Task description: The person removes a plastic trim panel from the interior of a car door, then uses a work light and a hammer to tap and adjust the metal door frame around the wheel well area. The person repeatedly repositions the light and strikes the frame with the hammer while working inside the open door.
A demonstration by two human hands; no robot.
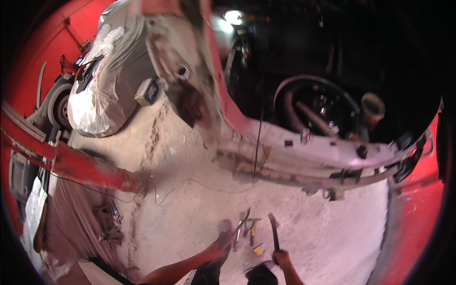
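Observation:
Low in the view, my left hand [225,243] is closed round a slim dark bar [243,220] that curves toward its tip and points up and to the right. To its right, my right hand [281,258] grips a thicker dark bar [274,231], held nearly upright with a slightly bent top. Both bars are apart and their exact kind does not show. Beyond them on the floor lie a hammer [252,234] with a yellowish handle and a long metal tool [237,233]. A small yellow and dark piece [259,249] lies near my feet.
Ahead stands a stripped car rear end [304,175], its trunk open over a round wheel well [280,95] with a cup-like container [373,107]. A covered car [107,95], a box [148,91] and a red beam [90,166] are left. A thin cable [190,179] crosses the floor.

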